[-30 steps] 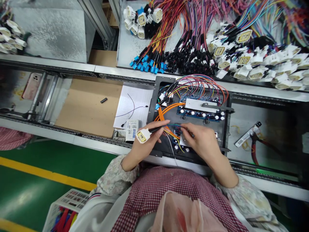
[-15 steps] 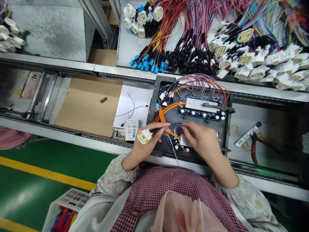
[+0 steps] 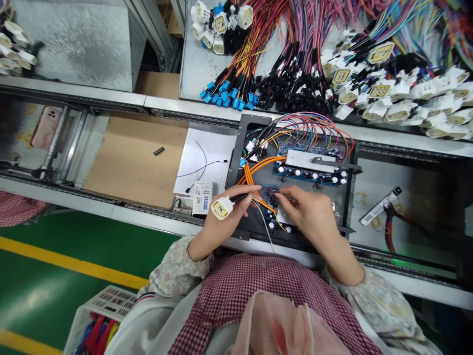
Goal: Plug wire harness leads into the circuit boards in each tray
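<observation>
My left hand (image 3: 228, 217) is closed around a wiring harness whose white connector (image 3: 222, 208) lies over the back of the hand. Yellow, white and other thin wires run from it toward the lower circuit board (image 3: 272, 199). Over that board my right hand (image 3: 301, 207) has its thumb and forefinger pinched together at the thin wires; the tip of what they grip is too small to make out. Both hands are above a black metal case (image 3: 254, 222). A second circuit board (image 3: 306, 175), with a pale metal plate and many coloured wires plugged in, sits farther back in it.
Bundles of wire harnesses (image 3: 291, 74) lie on the shelf behind. Left of the case are a paper sheet (image 3: 188, 158), a small white box (image 3: 202, 198) and a cardboard sheet (image 3: 136, 162). Red-handled pliers (image 3: 388, 227) lie to the right. A white basket (image 3: 107, 301) stands below.
My right hand's fingertips have shifted very slightly left over the lower board. The left hand keeps its hold on the harness, and the whole view has moved a little.
</observation>
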The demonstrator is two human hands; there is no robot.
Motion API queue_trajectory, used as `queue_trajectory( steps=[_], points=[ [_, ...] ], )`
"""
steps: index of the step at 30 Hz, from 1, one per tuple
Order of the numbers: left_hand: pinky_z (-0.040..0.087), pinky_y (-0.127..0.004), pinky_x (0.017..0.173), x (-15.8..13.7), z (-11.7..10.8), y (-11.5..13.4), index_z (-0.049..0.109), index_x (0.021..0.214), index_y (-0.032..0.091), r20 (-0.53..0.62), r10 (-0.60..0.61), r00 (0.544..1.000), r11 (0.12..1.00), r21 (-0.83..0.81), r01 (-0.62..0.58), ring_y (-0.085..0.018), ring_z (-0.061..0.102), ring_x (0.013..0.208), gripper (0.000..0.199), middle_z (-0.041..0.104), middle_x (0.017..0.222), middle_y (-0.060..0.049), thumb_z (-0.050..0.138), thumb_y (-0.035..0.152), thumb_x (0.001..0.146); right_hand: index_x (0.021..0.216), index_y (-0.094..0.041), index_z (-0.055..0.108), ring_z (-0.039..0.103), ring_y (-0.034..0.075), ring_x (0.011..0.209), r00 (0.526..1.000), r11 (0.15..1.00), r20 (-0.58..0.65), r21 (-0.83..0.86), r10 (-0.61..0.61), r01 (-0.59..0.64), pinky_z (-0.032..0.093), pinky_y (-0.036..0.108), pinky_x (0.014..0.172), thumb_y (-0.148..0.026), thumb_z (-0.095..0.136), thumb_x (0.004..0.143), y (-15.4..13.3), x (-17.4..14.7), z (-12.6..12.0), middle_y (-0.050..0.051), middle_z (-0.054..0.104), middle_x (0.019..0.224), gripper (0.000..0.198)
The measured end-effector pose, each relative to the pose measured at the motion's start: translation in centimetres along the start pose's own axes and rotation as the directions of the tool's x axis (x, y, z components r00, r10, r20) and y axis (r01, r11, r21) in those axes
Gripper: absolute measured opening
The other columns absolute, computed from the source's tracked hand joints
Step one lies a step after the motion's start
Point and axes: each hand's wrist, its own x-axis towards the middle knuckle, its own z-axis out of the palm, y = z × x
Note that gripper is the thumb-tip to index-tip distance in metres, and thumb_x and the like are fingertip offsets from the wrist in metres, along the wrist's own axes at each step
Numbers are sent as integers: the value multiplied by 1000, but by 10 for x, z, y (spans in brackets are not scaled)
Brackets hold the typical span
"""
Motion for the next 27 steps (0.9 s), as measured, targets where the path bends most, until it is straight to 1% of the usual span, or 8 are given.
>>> queue_trajectory(
  steps=[3, 6, 10, 12, 14, 16, 19, 27],
  points=[
    [55, -19, 56, 0, 0, 0, 71, 114, 20, -15, 7, 1000, 1000, 7, -7, -13, 70, 77, 24, 74, 107, -8, 61, 28, 94, 89, -22, 74, 63, 16, 53, 1000, 1000, 1, -9, 4, -4, 38, 27, 53, -42, 50, 97, -4, -2, -8, 3, 74, 70, 33],
    [55, -18, 56, 1, 0, 0, 72, 108, 20, -3, 18, 1000, 1000, 3, -18, -13, 70, 76, 19, 75, 99, -7, 60, 27, 95, 99, -21, 74, 64, 16, 57, 1000, 1000, -7, 2, 17, -17, 40, 27, 56, -45, 54, 95, -14, -11, -25, 3, 74, 76, 32],
    [56, -18, 55, 4, 0, -1, 71, 103, 19, -30, 37, 999, 999, -21, -37, -13, 70, 77, 16, 74, 98, -7, 60, 27, 94, 83, -22, 71, 65, 18, 70, 989, 997, 127, -18, -69, 72, 41, 28, 61, -40, 53, 96, -22, -22, -38, 3, 70, 73, 29],
    [56, -18, 53, 4, 0, -2, 71, 102, 19, -48, 41, 998, 999, -27, -42, -13, 70, 76, 17, 73, 99, -7, 60, 29, 94, 84, -21, 68, 65, 18, 71, 993, 999, 105, 5, -49, 48, 42, 28, 62, -34, 49, 98, -20, -21, -36, 4, 71, 78, 27],
    [55, -17, 52, 4, 1, -2, 71, 102, 19, -50, 37, 998, 999, -33, -39, -12, 69, 73, 18, 72, 97, -6, 61, 30, 94, 93, -20, 68, 66, 18, 72, 998, 999, 61, 35, -3, 1, 43, 28, 64, -31, 49, 97, -14, -16, -29, 5, 72, 83, 23],
    [55, -17, 51, 4, 2, -3, 72, 102, 18, -40, 28, 999, 998, -46, -30, -11, 69, 70, 17, 72, 93, -6, 62, 30, 93, 97, -19, 68, 67, 18, 73, 996, 999, 90, 47, 3, -8, 43, 28, 64, -30, 49, 97, -8, -10, -21, 5, 73, 85, 21],
    [53, -16, 50, 3, 4, -3, 72, 103, 17, -47, 17, 999, 997, -69, -20, -11, 70, 70, 17, 74, 91, -6, 62, 28, 94, 94, -19, 69, 66, 19, 70, 989, 998, 146, 63, -14, 5, 42, 28, 63, -29, 50, 96, -3, -5, -12, 6, 72, 81, 22],
    [52, -18, 51, 4, 5, -3, 72, 102, 18, -74, 23, 997, 997, -76, -28, -11, 69, 68, 17, 74, 90, -6, 62, 28, 93, 92, -20, 71, 67, 19, 70, 991, 996, 133, 86, 10, -21, 43, 28, 64, -31, 50, 95, -4, -5, -10, 6, 73, 79, 24]
  ],
)
